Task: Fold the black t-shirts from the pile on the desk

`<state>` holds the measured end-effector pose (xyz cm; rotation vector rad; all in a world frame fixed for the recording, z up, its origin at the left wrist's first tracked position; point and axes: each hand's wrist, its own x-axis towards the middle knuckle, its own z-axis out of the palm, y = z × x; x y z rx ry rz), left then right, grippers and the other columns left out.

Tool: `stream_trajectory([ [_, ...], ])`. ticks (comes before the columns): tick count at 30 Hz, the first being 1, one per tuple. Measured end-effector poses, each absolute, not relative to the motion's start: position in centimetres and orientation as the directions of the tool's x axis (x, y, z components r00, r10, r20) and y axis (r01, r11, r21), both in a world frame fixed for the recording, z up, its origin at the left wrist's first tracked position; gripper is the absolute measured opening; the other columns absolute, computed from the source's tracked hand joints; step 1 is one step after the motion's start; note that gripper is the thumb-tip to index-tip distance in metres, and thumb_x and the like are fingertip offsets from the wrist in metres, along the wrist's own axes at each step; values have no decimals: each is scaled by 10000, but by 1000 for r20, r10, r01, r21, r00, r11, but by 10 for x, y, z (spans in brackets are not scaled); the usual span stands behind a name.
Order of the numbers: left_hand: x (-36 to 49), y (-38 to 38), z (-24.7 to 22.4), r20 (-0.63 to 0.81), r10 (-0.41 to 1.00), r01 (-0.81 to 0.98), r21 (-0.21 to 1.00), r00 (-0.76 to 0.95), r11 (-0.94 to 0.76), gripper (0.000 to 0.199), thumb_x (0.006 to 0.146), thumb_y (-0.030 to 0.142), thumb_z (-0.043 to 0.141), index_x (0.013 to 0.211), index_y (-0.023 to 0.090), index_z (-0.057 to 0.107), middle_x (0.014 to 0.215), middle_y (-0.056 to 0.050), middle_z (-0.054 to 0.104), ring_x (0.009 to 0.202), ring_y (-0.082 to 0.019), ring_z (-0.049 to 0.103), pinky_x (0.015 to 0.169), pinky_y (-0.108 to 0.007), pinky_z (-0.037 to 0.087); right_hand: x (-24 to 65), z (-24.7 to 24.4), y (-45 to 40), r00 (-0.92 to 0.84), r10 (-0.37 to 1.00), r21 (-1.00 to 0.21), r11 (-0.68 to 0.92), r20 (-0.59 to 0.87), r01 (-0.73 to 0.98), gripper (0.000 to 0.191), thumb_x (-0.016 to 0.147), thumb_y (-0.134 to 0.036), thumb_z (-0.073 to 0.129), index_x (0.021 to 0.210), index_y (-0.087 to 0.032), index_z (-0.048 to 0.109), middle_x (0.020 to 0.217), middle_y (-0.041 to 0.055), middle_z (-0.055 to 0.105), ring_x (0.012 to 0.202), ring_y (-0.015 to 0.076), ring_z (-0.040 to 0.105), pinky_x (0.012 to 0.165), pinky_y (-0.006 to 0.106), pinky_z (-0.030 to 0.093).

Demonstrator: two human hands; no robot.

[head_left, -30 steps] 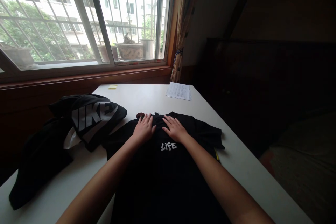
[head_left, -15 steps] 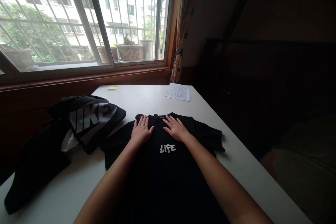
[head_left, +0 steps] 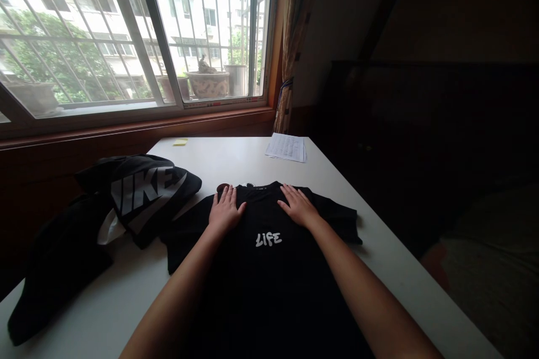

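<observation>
In the centre and lower centre of the frame, a black short-sleeved T-shirt with white "LIFE" lettering (head_left: 268, 239) lies spread on the white tabletop (head_left: 236, 157), the left hand (head_left: 227, 213) and right hand (head_left: 298, 207) resting on its upper part with fingers extended, gripping nothing. Uneven pressure or a sideways drag from either palm could ruck the thin fabric, and its left edge could snag the crumpled black garment with grey NIKE print (head_left: 147, 190) close beside it at left.

We've free room on the white smooth bench (head_left: 236, 157) btwn yellow sticky note (head_left: 180, 142) & white printed paper sheets (head_left: 286, 147); crumpled black NIKE-print garment (head_left: 143, 190) blocks L side.
</observation>
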<state>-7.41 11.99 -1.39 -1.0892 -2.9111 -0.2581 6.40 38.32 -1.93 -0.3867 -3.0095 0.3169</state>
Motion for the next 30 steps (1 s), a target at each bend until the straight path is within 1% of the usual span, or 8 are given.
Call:
stream_trajectory([
  [3, -74, 120, -14, 79, 646, 650, 143, -759, 746, 770, 1003, 639, 192, 1617, 177, 238, 1694, -74, 138, 1579, -254, 78, 1277, -518, 78, 63, -20, 384, -963, 264, -208, 946, 54, 247, 729, 1024, -610, 253, 1626, -201, 238, 1694, 50, 201, 1567, 213, 143, 1279, 437, 98],
  [7, -74, 120, -13, 77, 650, 653, 135, -756, 745, 775, 1004, 640, 180, 1616, 169, 240, 1695, -75, 131, 1579, -257, 72, 1275, -526, 82, 62, -21, 383, -962, 267, -199, 947, 51, 252, 731, 1021, -617, 249, 1616, -191, 275, 1693, 55, 202, 1567, 212, 142, 1278, 430, 95],
  [12, -74, 120, -14, 76, 651, 655, 120, -755, 746, 795, 1004, 646, 165, 1614, 141, 238, 1695, -83, 121, 1580, -250, 65, 1276, -520, 82, 63, -21, 383, -961, 269, -197, 947, 60, 253, 742, 1023, -618, 237, 1611, -168, 282, 1691, 53, 202, 1567, 202, 143, 1279, 425, 95],
  [18, -76, 120, -17, 88, 652, 658, 123, -753, 743, 792, 998, 658, 161, 1614, 167, 249, 1693, -72, 137, 1580, -244, 73, 1277, -516, 73, 63, -21, 383, -962, 266, -205, 946, 54, 250, 741, 1020, -623, 242, 1612, -178, 284, 1691, 48, 200, 1568, 204, 139, 1279, 432, 98],
  [23, -76, 120, -18, 91, 653, 659, 131, -752, 741, 798, 998, 660, 154, 1617, 163, 239, 1694, -72, 128, 1580, -252, 64, 1277, -523, 76, 63, -21, 383, -962, 270, -207, 945, 47, 255, 742, 1020, -621, 243, 1612, -175, 284, 1692, 48, 196, 1568, 208, 138, 1280, 432, 94],
  [27, -75, 120, -17, 87, 650, 656, 132, -755, 743, 781, 999, 651, 175, 1618, 178, 239, 1694, -70, 137, 1579, -256, 67, 1276, -527, 68, 63, -20, 383, -961, 271, -203, 945, 44, 257, 736, 1021, -617, 244, 1615, -185, 275, 1693, 48, 192, 1568, 209, 136, 1278, 436, 101],
  [30, -75, 120, -15, 75, 648, 652, 128, -758, 748, 780, 1000, 646, 189, 1616, 169, 244, 1693, -75, 130, 1580, -251, 69, 1277, -522, 71, 63, -20, 383, -961, 271, -200, 946, 47, 257, 743, 1019, -622, 240, 1614, -178, 278, 1693, 47, 196, 1568, 203, 137, 1279, 430, 101],
])
